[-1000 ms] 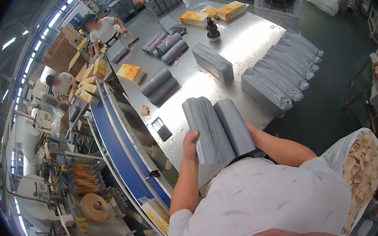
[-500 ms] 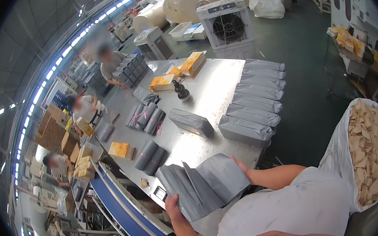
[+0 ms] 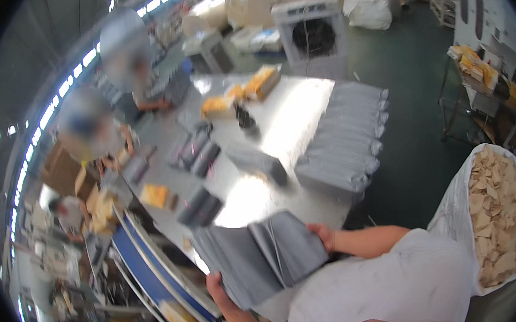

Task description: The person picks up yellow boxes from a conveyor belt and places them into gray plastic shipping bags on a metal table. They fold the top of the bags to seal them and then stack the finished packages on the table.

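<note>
A thick stack of grey plastic bags (image 3: 243, 265) is held in front of my body, over the near end of the metal table, parted down its middle like an open book. My left hand (image 3: 216, 283) grips the stack's left edge, fingers mostly behind it. At the right edge my right hand (image 3: 322, 235) has hold of the other half, its thumb on the near side. Beyond it stands a grey wrapped pack (image 3: 257, 162). Rolled grey bag bundles (image 3: 199, 207) rest to the left. A row of grey wrapped packs (image 3: 345, 134) lines the table's right side.
Yellow packs (image 3: 218, 107) and a dark bottle-like object (image 3: 244, 117) are on the metal table (image 3: 294, 120). A blue conveyor (image 3: 144, 268) carrying a yellow pack runs along the left. A white sack of tan scraps (image 3: 499, 218) stands at my right. Co-workers (image 3: 69, 216) are at the left.
Both hands have shifted left with the bag stack. A flap that stood up in its middle has folded down leftward. A yellow pack now shows more fully on the conveyor.
</note>
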Demonstrator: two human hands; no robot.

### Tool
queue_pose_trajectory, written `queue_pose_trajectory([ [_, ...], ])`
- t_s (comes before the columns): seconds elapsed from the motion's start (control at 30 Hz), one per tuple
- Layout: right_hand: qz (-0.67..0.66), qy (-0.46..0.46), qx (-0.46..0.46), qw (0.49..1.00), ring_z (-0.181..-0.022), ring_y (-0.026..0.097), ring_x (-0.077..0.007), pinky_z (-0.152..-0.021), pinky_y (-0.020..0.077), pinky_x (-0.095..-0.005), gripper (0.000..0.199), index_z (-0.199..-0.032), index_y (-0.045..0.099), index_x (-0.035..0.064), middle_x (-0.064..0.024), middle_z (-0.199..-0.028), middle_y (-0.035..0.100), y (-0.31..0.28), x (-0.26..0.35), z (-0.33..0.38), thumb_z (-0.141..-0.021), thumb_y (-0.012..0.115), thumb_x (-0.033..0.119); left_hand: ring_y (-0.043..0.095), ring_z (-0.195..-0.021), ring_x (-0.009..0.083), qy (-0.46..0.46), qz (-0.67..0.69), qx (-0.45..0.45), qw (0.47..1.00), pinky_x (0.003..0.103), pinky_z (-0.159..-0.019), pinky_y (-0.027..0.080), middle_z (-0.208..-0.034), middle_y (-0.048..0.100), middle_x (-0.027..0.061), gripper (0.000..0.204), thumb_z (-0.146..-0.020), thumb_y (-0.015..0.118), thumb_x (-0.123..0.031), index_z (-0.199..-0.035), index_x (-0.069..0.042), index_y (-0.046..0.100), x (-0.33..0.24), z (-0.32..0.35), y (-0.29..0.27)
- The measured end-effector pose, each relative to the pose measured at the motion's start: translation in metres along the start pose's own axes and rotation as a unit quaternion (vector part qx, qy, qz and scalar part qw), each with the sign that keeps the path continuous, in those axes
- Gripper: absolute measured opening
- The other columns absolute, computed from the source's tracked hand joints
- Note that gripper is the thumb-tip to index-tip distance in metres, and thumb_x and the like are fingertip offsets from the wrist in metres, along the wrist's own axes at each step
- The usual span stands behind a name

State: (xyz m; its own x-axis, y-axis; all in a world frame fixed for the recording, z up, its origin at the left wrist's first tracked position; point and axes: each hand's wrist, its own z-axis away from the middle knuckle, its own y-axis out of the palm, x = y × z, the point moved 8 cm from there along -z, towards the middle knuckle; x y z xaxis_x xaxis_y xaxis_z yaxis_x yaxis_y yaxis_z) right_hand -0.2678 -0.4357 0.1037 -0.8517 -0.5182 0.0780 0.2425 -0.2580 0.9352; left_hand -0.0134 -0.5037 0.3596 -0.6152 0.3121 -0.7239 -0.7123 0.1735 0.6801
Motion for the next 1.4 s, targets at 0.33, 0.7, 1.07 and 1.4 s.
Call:
queue_pose_trajectory([
  [0.33, 0.017, 0.008, 0.122, 0.992, -0.133, 0.062, -0.0321, -0.115, 0.0488, -0.0534, 0.101, -0.149, 0.056, 0.0032, -0.0167, -0.144, 0.064, 0.076, -0.018, 0.019, -0.075, 0.087, 0.064, 0.072, -0.115, 0.0342, 0.045, 0.021, 0.044, 0.998, 0.046, -0.101, 0.059, -0.131, 0.069, 0.0234, 0.052, -0.100, 0.049, -0.023, -0.141, 0.007, 0.056, -0.023, 0.010, -0.044],
  [0.7, 0.097, -0.021, -0.032, 0.995, -0.132, 0.063, -0.0355, -0.111, 0.0494, -0.0580, 0.079, -0.149, 0.055, 0.0021, -0.0199, -0.142, 0.065, 0.049, -0.026, -0.014, -0.103, 0.044, 0.065, 0.075, -0.100, 0.0285, 0.039, -0.103, -0.005, 0.994, 0.039, -0.091, 0.061, -0.119, 0.072, 0.0196, 0.048, -0.096, 0.057, -0.022, -0.134, 0.008, 0.058, -0.011, -0.006, -0.037],
  [1.07, 0.058, 0.079, 0.001, 0.995, -0.104, 0.077, -0.0351, -0.098, 0.0610, -0.0521, 0.053, -0.134, 0.063, -0.0054, -0.0205, -0.122, 0.075, 0.053, -0.042, -0.019, -0.087, 0.071, 0.017, 0.075, -0.105, 0.0304, 0.045, -0.053, -0.020, 0.997, 0.041, -0.093, 0.062, -0.120, 0.072, 0.0196, 0.043, -0.101, 0.051, -0.021, -0.134, 0.005, 0.059, -0.017, -0.001, -0.017],
  [1.4, 0.171, 0.005, 0.057, 0.984, -0.109, 0.075, -0.0326, -0.103, 0.0586, -0.0484, 0.042, -0.134, 0.064, -0.0067, -0.0196, -0.123, 0.075, 0.086, 0.020, 0.015, -0.096, 0.066, 0.013, 0.069, -0.119, 0.0324, 0.053, -0.055, -0.037, 0.996, 0.047, -0.102, 0.056, -0.130, 0.069, 0.0153, 0.049, -0.100, 0.050, -0.026, -0.143, -0.001, 0.055, -0.016, 0.033, -0.096],
])
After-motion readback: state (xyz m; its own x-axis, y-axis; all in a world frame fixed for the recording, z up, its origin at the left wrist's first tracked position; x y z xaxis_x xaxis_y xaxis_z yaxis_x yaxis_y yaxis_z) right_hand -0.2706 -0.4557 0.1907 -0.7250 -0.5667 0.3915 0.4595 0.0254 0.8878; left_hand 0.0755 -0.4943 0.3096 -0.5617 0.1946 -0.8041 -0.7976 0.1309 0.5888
